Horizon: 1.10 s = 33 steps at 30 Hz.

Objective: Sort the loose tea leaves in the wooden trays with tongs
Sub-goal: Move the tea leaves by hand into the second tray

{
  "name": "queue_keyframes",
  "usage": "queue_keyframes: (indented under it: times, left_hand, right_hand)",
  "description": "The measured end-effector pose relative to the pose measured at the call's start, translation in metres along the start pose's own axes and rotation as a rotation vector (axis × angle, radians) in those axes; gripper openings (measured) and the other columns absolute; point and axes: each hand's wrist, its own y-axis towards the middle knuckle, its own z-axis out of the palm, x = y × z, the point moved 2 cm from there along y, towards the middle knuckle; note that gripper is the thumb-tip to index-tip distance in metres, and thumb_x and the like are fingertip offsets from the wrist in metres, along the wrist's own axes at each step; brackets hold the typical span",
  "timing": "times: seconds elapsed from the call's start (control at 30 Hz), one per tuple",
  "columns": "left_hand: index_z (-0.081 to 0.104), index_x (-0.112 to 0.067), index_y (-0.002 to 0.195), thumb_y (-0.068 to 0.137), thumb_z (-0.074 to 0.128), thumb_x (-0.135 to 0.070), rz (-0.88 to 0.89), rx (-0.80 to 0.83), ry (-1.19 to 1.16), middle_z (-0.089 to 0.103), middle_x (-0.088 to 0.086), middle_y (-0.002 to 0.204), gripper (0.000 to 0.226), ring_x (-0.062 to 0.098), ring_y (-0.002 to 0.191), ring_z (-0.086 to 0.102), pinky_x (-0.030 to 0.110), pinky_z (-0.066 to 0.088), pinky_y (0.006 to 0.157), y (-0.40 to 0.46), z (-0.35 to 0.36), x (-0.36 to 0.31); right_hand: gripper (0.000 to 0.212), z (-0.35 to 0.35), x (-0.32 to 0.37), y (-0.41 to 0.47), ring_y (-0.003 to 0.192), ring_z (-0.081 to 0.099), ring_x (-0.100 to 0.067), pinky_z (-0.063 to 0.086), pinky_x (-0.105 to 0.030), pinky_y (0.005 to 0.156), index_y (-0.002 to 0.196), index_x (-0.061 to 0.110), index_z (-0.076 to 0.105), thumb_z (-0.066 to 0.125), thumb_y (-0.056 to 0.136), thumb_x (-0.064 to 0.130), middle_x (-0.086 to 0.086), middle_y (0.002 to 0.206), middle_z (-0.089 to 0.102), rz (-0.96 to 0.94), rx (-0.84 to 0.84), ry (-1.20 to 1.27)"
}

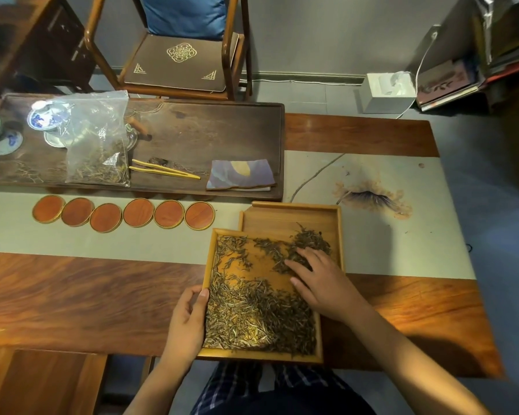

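Under the right hand [318, 280], whose straight fingers rest flat on the tea leaves [252, 319], lies the near wooden tray [210, 259], overlapping a second wooden tray [285, 218] just beyond the fingertips. Left hand [189, 319] grips the near tray's left rim, thumb on its edge. Tongs [165, 169] lie untouched, well beyond both hands, on a dark tea board [222, 130] beside a plastic bag [98, 139].

near tray [209, 265] overlaps far tray [288, 218] | tongs [164, 169] behind-left | coasters [123, 215] between
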Motion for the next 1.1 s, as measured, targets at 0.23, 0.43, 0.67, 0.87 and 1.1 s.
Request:
queue_keyframes:
  times: [0.23,0.43,0.67,0.87,1.1]
  left_hand:
    - [0.062,-0.011,0.102,0.098,0.048,-0.023,-0.007,0.011,-0.088,0.069,0.013,0.096,0.019,0.029,0.091,0.064,0.039,0.047,0.086,-0.001,0.002,-0.005]
    - [0.062,-0.008,0.103,0.098,0.048,-0.018,-0.010,0.030,-0.178,0.071,0.009,0.082,0.018,0.015,0.071,0.066,0.022,0.052,0.063,-0.001,0.007,-0.011]
    - [0.062,-0.012,0.102,0.098,0.049,-0.021,-0.008,-0.003,-0.157,0.073,0.006,0.084,0.017,0.012,0.074,0.069,0.016,0.050,0.063,0.001,0.002,-0.008]
    - [0.063,-0.017,0.101,0.097,0.050,-0.026,0.018,-0.016,-0.071,0.067,0.000,0.082,0.016,0.003,0.070,0.059,0.010,0.042,0.065,0.004,0.000,-0.007]
    - [0.063,-0.018,0.098,0.098,0.049,-0.027,0.027,0.030,-0.039,0.067,-0.001,0.081,0.017,0.009,0.074,0.059,0.016,0.042,0.071,0.004,0.004,-0.007]
  right_hand:
    - [0.054,-0.008,0.046,0.017,0.142,0.021,-0.029,0.001,-0.043,0.115,0.141,0.021,0.042,0.024,0.098,0.049,-0.012,0.150,0.035,-0.070,-0.063,0.045]
    - [0.056,0.004,0.097,0.058,0.145,0.009,-0.030,-0.005,-0.042,0.112,0.148,0.021,0.023,0.027,0.098,0.047,-0.013,0.158,0.015,-0.180,-0.001,0.007]
    - [0.063,0.011,0.067,0.046,0.146,0.009,-0.025,0.002,-0.042,0.117,0.150,0.024,0.015,0.013,0.096,0.055,-0.007,0.159,0.012,-0.127,0.048,-0.018]
    - [0.063,0.008,0.025,0.019,0.144,0.013,-0.022,0.002,-0.034,0.115,0.149,0.024,0.023,0.013,0.096,0.056,-0.004,0.158,0.018,-0.065,0.053,-0.019]
    - [0.053,-0.002,-0.004,0.013,0.140,0.025,-0.024,0.017,-0.035,0.115,0.144,0.018,0.035,0.027,0.100,0.046,-0.006,0.152,0.031,-0.017,0.019,-0.031]
